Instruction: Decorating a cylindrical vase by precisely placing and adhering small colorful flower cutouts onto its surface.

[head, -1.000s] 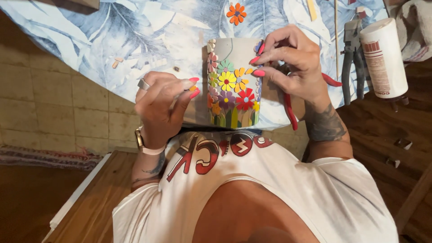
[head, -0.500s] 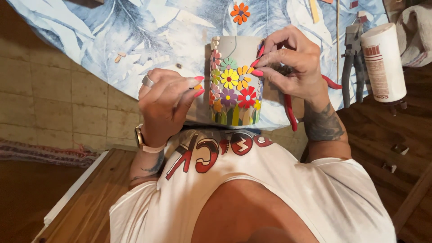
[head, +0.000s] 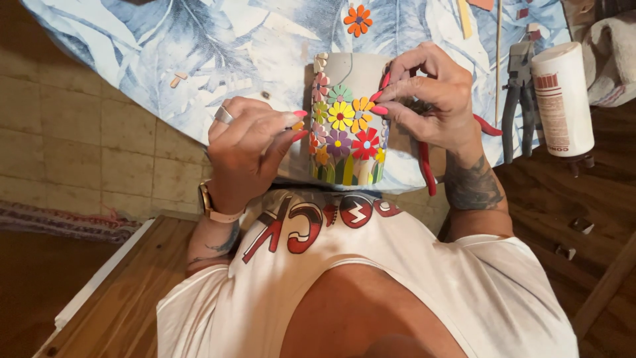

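From the head camera, a grey pot (head: 351, 116) studded with bright mosaic flowers lies at the near edge of the counter (head: 199, 53), which is covered in a blue leaf-print cloth. The left hand (head: 248, 149), at nine o'clock of the pot, pinches a small orange piece (head: 299, 125) against the pot's side. The right hand (head: 430, 103), at three o'clock, curls around red-handled nippers (head: 426, 166), fingertips touching the flowers. Grey pliers (head: 520, 99) and a white bottle (head: 562, 99) lie farther toward three o'clock; an orange flower (head: 358, 20) sits at twelve.

Red-handled tool (head: 425, 166) mostly behind right hand (head: 434, 99)
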